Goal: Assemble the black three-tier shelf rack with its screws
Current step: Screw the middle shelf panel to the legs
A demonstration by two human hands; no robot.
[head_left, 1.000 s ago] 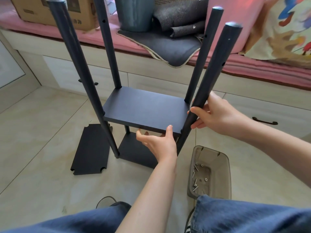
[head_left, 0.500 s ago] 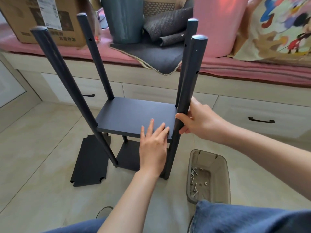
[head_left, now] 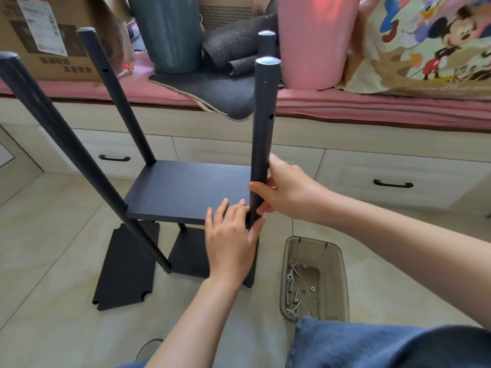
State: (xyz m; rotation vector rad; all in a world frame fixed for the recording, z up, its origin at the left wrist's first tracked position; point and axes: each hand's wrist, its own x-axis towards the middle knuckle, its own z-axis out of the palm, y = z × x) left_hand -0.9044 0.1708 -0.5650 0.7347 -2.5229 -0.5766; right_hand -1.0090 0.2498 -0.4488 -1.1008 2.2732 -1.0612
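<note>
Since a second ago the left hand point(head_left: 229, 243) has come up from under the middle shelf point(head_left: 186, 192) and now lies on top of its near right corner, fingers fairly straight, thumb hooked against the near right pole point(head_left: 263, 144). That pole, which leaned well out to the right, has been pulled nearly upright. The right hand point(head_left: 287, 192) stays wrapped round it just above the shelf, fingers grasping it.

The rack stands on the floor point(head_left: 66, 328) in front of the drawers, bottom shelf point(head_left: 190, 256) down, four poles up. The near left pole point(head_left: 79, 160) tilts hard outward, so I'd say the frame is loose at its joints. The third shelf panel point(head_left: 125, 264) lies flat on the floor to the left, not yet fitted.

To my eye the risk is at that corner: if the notch isn't seated against the pole and the holes don't line up, a screw would go in crooked or not at all. Letting go of either hand to reach the clear tub of screws point(head_left: 313, 280) by the knee could let the shelf slip down or the pole splay again. Pressing too hard might rack the whole frame sideways, and the thumb could get pinched between pole and shelf.
</note>
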